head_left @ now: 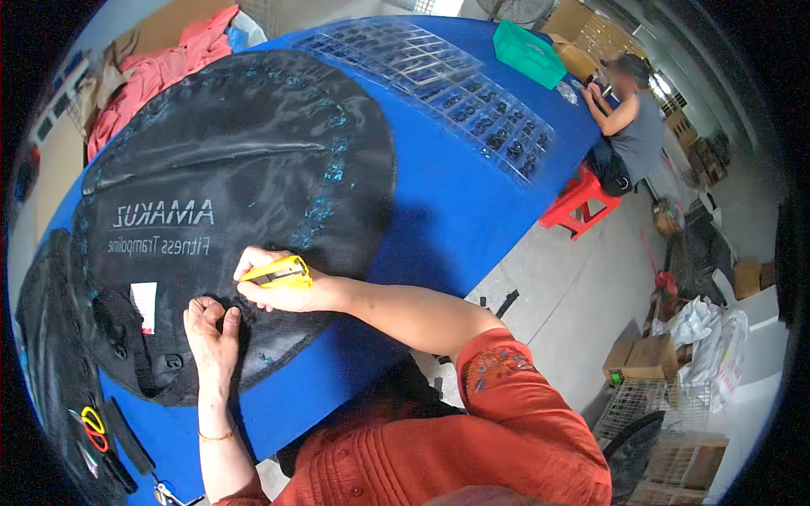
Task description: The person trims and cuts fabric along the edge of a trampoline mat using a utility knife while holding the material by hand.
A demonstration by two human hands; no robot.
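A round black trampoline mat (261, 185) lies over the table, its white lettering reading mirrored. My right hand (274, 297) is closed around a yellow utility knife (283, 271), just above the near part of the mat. To its left, my left hand (213, 333) has its fingers curled in a pinch on the mat's black fabric near the edge. The exact pinched spot is hidden under the fingers. A white label (144, 305) and a black strap with small rings lie left of that hand.
Scissors (94, 428) with yellow and red handles lie at the lower left. Clear trays (472, 105) of small black parts cover the blue table's (447, 244) far side, near a green bin (527, 55). A co-worker (629, 126) sits on a red stool (580, 202).
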